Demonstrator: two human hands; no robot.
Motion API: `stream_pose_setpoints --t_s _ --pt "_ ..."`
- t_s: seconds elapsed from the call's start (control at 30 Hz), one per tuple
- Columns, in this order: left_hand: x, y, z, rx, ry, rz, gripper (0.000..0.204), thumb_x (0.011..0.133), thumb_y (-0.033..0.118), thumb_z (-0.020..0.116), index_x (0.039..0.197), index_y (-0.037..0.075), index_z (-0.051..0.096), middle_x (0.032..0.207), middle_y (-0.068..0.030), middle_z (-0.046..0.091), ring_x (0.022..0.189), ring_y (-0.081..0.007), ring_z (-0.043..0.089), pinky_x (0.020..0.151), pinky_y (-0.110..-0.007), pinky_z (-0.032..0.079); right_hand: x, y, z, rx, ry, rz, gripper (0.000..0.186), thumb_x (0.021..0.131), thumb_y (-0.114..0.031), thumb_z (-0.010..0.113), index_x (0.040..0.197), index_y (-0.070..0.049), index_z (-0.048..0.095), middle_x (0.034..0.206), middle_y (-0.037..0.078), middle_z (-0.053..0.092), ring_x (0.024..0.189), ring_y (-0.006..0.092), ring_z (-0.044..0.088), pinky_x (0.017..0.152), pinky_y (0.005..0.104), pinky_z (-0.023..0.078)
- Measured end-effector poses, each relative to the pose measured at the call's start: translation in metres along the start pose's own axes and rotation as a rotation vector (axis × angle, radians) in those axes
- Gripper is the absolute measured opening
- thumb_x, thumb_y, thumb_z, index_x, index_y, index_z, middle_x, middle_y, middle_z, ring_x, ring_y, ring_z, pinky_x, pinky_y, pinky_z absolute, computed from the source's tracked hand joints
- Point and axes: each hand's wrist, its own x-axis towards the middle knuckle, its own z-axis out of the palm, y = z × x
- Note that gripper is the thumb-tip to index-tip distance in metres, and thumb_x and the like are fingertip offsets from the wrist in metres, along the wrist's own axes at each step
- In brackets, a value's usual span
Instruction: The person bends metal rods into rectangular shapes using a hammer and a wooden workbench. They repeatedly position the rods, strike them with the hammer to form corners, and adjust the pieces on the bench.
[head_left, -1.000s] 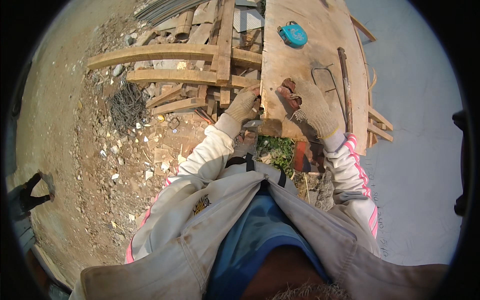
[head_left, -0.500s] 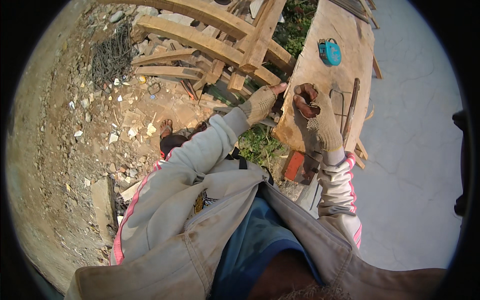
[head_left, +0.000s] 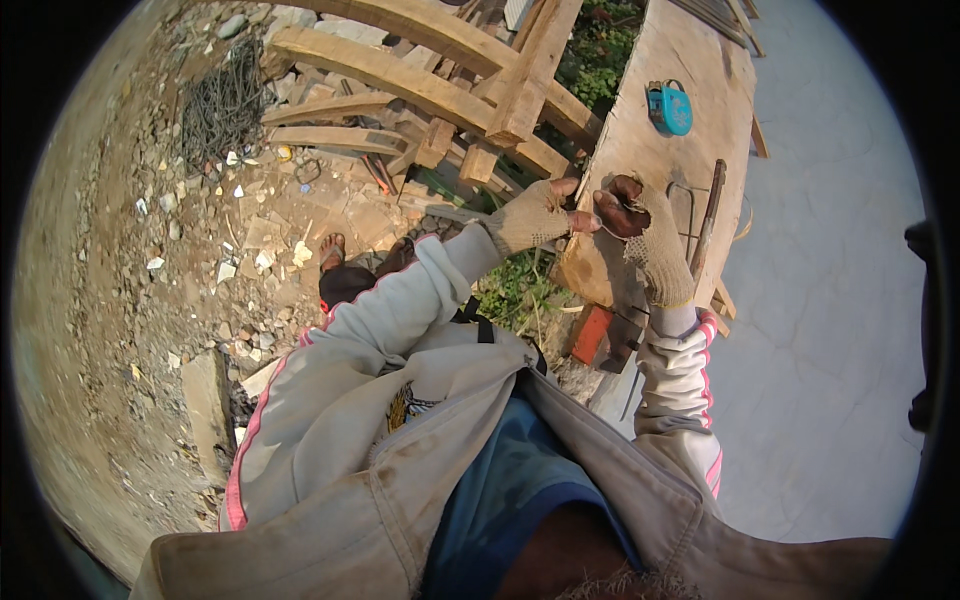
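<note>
My two hands, in knitted beige gloves with bare fingertips, are close together over the near end of a wooden board (head_left: 705,110). On the left, at the board's edge, my left hand (head_left: 530,215) is closed, its fingertips pointing toward the right hand. My right hand (head_left: 640,225) is curled above the board, fingers and thumb drawn together. Whatever lies in their fingers is too small to make out. A dark metal bar (head_left: 707,215) and a bent thin rod (head_left: 688,190) lie just right of my right hand. Farther up the board rests a teal tape measure (head_left: 669,108).
Stacked timber beams (head_left: 430,85) stand at the far left of the board. An orange-red block (head_left: 591,333) sits below its near end. Tangled wire (head_left: 222,108) lies on rubble ground at left. Smooth grey floor (head_left: 820,300) stretches along the right.
My left hand has moved right and its fingertips have come in closer to the right hand. My right hand has stayed almost in place, still curled.
</note>
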Motion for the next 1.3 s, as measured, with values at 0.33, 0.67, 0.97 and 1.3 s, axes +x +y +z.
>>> stream_pose_setpoints --t_s 0.33,0.67,0.97,1.3 --pt "-0.003 0.005 -0.003 0.288 0.122 -0.036 0.100 0.082 0.031 0.088 0.146 -0.022 0.032 0.145 -0.0342 0.050 0.131 -0.0256 0.055 0.106 -0.034 0.047 -0.003 -0.018 0.015 -0.741 0.114 -0.099 0.035 0.097 -0.018 0.071 0.076 -0.005 0.046 0.067 0.000 0.038 0.064 0.0100 0.034 0.056 0.0312 0.030" --pt "-0.005 0.001 -0.003 0.203 0.083 0.018 0.096 0.086 0.028 0.085 0.148 -0.021 0.029 0.145 -0.0308 0.051 0.128 -0.0247 0.057 0.101 -0.033 0.051 -0.010 -0.043 0.029 -0.922 0.184 0.104 0.017 0.096 -0.016 0.069 0.089 -0.001 0.063 0.071 0.003 0.053 0.068 0.0135 0.048 0.063 0.0323 0.040" --pt "-0.003 -0.004 0.001 0.037 0.070 0.070 0.064 0.090 0.013 0.079 0.137 -0.017 0.047 0.126 -0.0201 0.065 0.110 -0.0164 0.065 0.092 -0.030 0.054 -0.004 -0.023 0.023 -0.821 0.154 -0.102 0.028 0.100 -0.018 0.066 0.077 -0.003 0.059 0.067 0.002 0.049 0.064 0.0119 0.044 0.059 0.0306 0.037" --pt "0.008 -0.032 -0.003 0.400 0.180 0.053 0.080 0.084 0.031 0.085 0.139 -0.014 0.048 0.136 -0.0230 0.060 0.132 -0.0234 0.053 0.112 -0.036 0.041 -0.005 -0.021 0.022 -0.750 0.136 -0.021 0.027 0.100 -0.025 0.070 0.087 -0.002 0.062 0.072 0.000 0.056 0.066 0.0093 0.049 0.062 0.0254 0.040"
